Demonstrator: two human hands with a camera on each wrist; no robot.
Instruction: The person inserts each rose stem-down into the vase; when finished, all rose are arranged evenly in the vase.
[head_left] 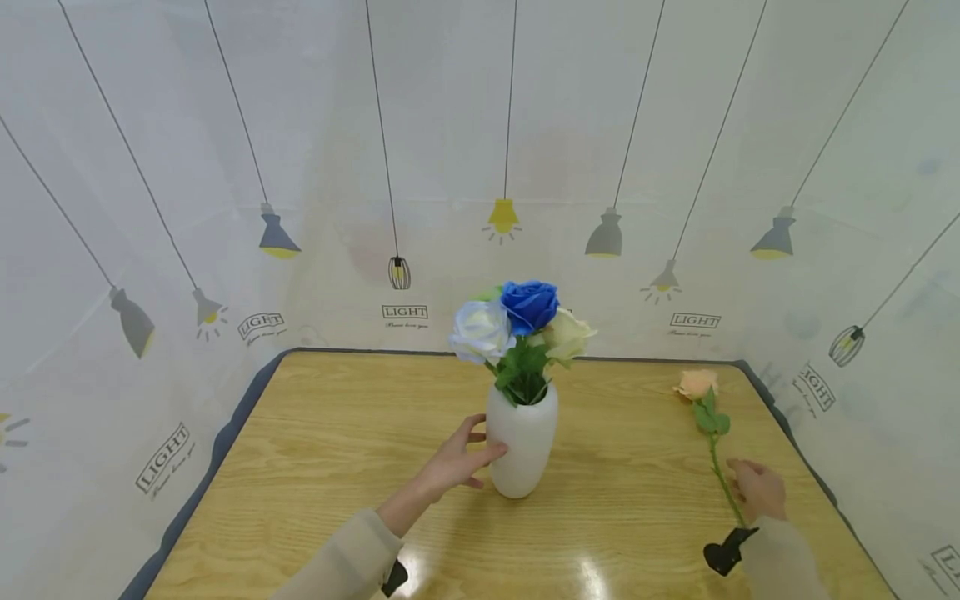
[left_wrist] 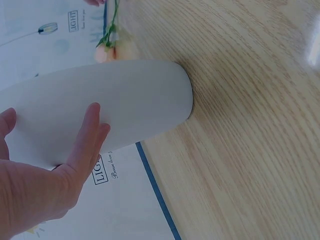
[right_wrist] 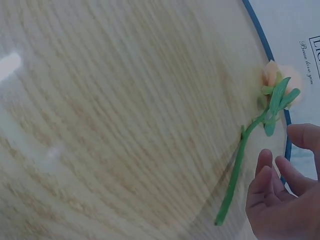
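A white vase (head_left: 522, 442) stands on the wooden table, holding a blue rose (head_left: 530, 306), a pale blue-white rose (head_left: 482, 332), a cream rose (head_left: 567, 335) and green leaves. My left hand (head_left: 455, 458) holds the vase by its left side, one digit across the front and another reaching toward the back. In the left wrist view, the fingertips (left_wrist: 91, 112) lie over the vase's wall. A peach rose (head_left: 697, 384) with a green stem lies on the table at the right. Just right of that stem is my right hand (head_left: 759, 490), its fingers loosely bent, apart from the stem and holding nothing.
The wooden table (head_left: 360, 417) has a dark blue edge along its back and sides. Behind and beside it hangs a pale cloth (head_left: 337, 167) printed with lamps and the word LIGHT. Black wrist mounts (head_left: 723, 557) sit at both sleeves.
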